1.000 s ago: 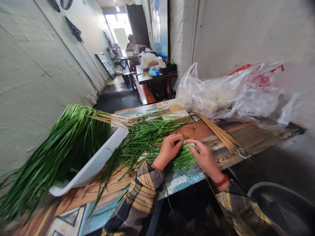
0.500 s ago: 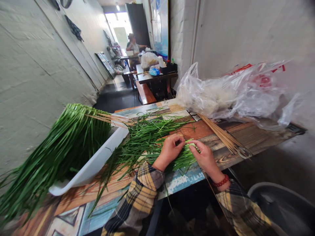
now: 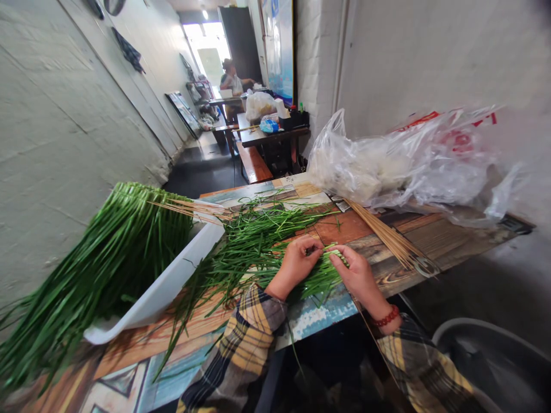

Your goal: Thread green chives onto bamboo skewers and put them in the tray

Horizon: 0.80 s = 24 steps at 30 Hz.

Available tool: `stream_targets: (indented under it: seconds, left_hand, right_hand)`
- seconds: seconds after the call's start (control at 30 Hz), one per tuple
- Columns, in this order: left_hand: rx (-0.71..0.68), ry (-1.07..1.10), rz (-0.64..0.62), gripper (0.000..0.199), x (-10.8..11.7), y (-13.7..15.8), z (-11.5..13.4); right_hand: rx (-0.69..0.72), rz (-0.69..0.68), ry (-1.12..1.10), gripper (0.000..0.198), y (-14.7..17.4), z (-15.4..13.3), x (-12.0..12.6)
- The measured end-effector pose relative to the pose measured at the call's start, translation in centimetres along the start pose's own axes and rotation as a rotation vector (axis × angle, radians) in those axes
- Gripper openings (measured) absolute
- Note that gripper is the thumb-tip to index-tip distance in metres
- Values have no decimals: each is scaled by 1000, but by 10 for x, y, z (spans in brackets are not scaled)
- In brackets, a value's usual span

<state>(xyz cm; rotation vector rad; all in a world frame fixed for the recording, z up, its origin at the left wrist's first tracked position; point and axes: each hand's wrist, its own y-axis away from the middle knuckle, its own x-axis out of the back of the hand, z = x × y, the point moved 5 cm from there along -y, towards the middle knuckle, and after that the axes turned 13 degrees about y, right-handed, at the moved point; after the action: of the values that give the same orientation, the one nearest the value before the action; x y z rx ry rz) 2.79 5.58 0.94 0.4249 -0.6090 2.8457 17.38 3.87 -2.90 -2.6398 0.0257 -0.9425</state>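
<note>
Barely anything has shifted this past second — handling stays at one spot. Leftmost, long greens [image 3: 112, 246] heap at a white tray [image 3: 172, 281]; loose stalks [image 3: 267, 226] lie beside it. The left hand [image 3: 297, 261] has thumb and forefinger nearly meeting, the right hand [image 3: 358, 276] slightly parted, both at pale-ended stalks [image 3: 321, 281] on the table [image 3: 321, 318] — whether either pinches any, I cannot tell. Rightward lie thin sticks [image 3: 383, 234].

The bunch of green stalks [image 3: 319, 283] lay right of centre, along the near edge of the table [image 3: 316, 321]. Slender and grass-like, the stalks were pale at the far end and deeper green nearer, loosely side by side, a few ends straying outward.
</note>
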Motion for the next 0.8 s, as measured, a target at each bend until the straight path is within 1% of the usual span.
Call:
stream_targets:
  seconds: [0.13, 0.37, 0.8]
  left_hand:
    - [7, 7, 25, 10, 1, 0, -2]
    - [-2, 17, 26, 10, 1, 0, -2]
    - [-42, 10, -25, 12, 1, 0, 2]
  right_hand:
    - [3, -3, -5, 24, 0, 0, 0]
    - [7, 2, 5, 23, 0, -2, 1]
    - [13, -12, -6, 22, -1, -2, 1]
